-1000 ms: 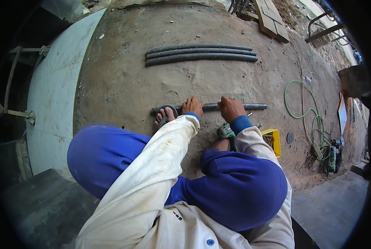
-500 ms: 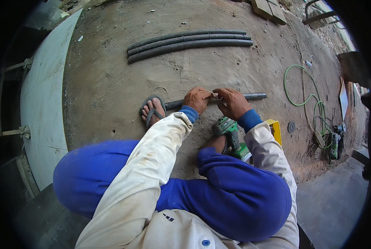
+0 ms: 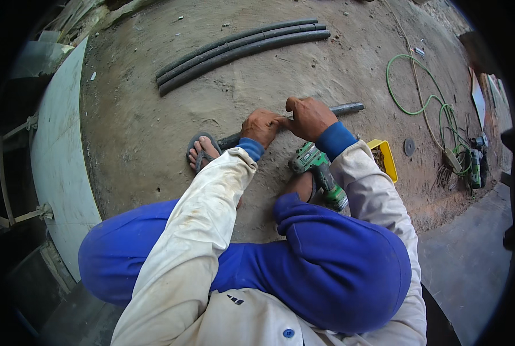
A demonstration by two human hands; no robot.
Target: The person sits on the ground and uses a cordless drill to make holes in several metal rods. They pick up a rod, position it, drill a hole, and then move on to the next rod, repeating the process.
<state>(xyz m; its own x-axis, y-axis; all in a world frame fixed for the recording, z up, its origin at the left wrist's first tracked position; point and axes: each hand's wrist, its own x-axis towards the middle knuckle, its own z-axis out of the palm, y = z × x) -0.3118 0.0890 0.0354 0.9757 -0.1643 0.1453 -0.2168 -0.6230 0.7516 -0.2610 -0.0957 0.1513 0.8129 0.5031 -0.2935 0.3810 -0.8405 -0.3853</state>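
Observation:
A dark pipe [image 3: 348,108] lies on the dirt ground in front of me, its left end beside my sandalled foot [image 3: 203,152]. Both hands meet over its middle. My left hand [image 3: 260,128] is closed, with thumb and fingers pinched together near the pipe. Against its fingertips, my right hand [image 3: 311,117] is curled shut, its back turned up. Whatever sits between the fingers is hidden. A green cordless drill [image 3: 309,157] rests by my other foot, just below my right wrist.
Three dark pipes [image 3: 243,52] lie side by side farther off. To the right are a yellow box [image 3: 389,161] of small pieces, a dark disc [image 3: 409,147], a green cable [image 3: 391,86] and a green angle grinder [image 3: 475,167]. A pale board [image 3: 64,150] edges the left.
My right hand has lifted and turned over beside the left, and the small thing seen between the fingers is now covered. The whole view has shifted slightly.

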